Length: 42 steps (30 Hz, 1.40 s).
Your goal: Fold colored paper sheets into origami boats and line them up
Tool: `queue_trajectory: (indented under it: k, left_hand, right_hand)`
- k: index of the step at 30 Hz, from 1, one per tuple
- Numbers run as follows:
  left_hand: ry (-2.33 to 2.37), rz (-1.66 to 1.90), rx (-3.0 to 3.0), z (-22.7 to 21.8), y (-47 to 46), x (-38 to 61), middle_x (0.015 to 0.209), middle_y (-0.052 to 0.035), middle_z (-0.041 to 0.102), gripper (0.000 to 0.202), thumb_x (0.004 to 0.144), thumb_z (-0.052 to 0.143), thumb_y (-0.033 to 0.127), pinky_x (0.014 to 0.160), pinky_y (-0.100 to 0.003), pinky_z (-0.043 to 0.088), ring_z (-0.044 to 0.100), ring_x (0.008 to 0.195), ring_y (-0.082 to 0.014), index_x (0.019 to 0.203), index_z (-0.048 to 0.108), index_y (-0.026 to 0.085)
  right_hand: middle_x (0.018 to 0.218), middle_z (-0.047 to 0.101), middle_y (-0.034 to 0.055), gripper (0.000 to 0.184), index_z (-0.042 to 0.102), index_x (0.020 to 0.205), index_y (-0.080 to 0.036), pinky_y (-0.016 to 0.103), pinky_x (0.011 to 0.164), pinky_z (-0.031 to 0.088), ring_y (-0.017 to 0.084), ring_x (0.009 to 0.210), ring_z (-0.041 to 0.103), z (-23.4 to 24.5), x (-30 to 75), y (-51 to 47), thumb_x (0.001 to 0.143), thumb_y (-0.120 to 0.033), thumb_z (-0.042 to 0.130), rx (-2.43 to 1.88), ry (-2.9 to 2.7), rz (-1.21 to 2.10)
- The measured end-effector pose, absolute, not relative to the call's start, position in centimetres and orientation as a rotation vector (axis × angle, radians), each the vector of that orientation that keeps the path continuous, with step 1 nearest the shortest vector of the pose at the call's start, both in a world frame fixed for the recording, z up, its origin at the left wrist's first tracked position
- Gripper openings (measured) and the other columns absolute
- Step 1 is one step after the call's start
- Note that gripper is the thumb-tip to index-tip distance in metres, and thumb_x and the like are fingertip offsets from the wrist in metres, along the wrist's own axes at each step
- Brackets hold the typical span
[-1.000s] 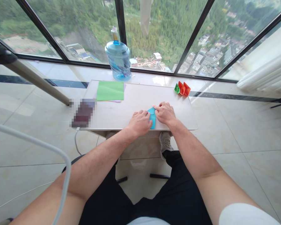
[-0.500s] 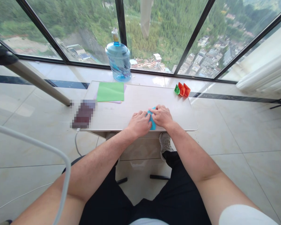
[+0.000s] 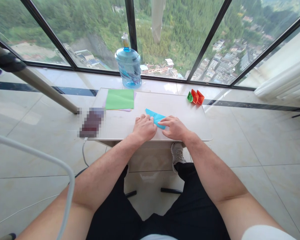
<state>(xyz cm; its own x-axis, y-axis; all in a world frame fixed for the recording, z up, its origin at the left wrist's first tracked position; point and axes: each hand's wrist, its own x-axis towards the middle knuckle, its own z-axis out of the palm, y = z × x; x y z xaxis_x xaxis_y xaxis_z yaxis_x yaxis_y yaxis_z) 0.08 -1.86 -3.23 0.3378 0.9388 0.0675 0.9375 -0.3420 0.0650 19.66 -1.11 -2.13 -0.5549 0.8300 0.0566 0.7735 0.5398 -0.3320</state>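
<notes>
A folded sheet of blue origami paper (image 3: 155, 116) lies slantwise on the small white table, its upper left corner pointing away from me. My left hand (image 3: 145, 128) is closed at the paper's near left edge, fingers curled and thumb against it. On the other side, my right hand (image 3: 174, 128) grips the paper's right end, with the index finger stretched over its top. Parts of the near edge are hidden under both hands. Small folded paper boats, one green (image 3: 189, 97) and two red (image 3: 197, 96), stand together at the table's far right corner.
A stack of coloured paper with a green sheet (image 3: 120, 99) on top lies at the table's far left. Near it is a pixelated phone-like object (image 3: 92, 122) with a cable. Behind the table (image 3: 125, 130) stands a blue water jug (image 3: 129, 68) by the window.
The blue paper has turned from lying lengthwise toward me to slanting sideways, and more of it shows. My hands have moved slightly apart.
</notes>
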Motion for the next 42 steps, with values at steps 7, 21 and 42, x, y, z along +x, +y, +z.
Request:
queue_trajectory:
  k: [7, 21, 42]
  left_hand:
    - [1.549, 0.345, 2.627, -4.0, -0.9, -1.3, 0.124, -0.0139, 0.069, 0.03, 0.093, 0.049, 0.021, 0.1, -0.046, 0.047, 0.058, 0.121, -0.0307, 0.1, 0.078, 0.018]
    - [1.379, 0.334, 2.695, -4.2, -0.6, -1.6, 0.112, -0.0097, 0.076, 0.032, 0.093, 0.052, 0.025, 0.098, -0.04, 0.052, 0.069, 0.105, -0.0261, 0.108, 0.08, 0.021]
    - [1.355, 0.291, 2.751, -4.1, -1.1, -1.4, 0.114, -0.0105, 0.072, 0.036, 0.096, 0.046, 0.025, 0.095, -0.041, 0.05, 0.067, 0.104, -0.0257, 0.116, 0.076, 0.025]
  right_hand:
    - [0.126, 0.074, 0.0077, 0.027, 0.078, 0.11, -0.022, 0.039, 0.107, 0.044, 0.026, 0.118, 0.063, -2.3, 20.6, -1.2, 0.087, -0.035, 0.073, -1.403, -2.641, 0.366]
    - [0.128, 0.069, 0.0149, 0.048, 0.065, 0.131, -0.015, 0.04, 0.104, 0.046, 0.029, 0.119, 0.061, -2.7, 19.3, -1.2, 0.086, -0.031, 0.066, -1.702, -2.442, 0.23]
    - [0.082, 0.07, 0.0002, 0.05, 0.076, 0.115, -0.019, 0.028, 0.08, 0.052, 0.013, 0.074, 0.063, -3.8, 21.9, 0.9, 0.072, -0.006, 0.054, -1.331, -2.098, 0.922]
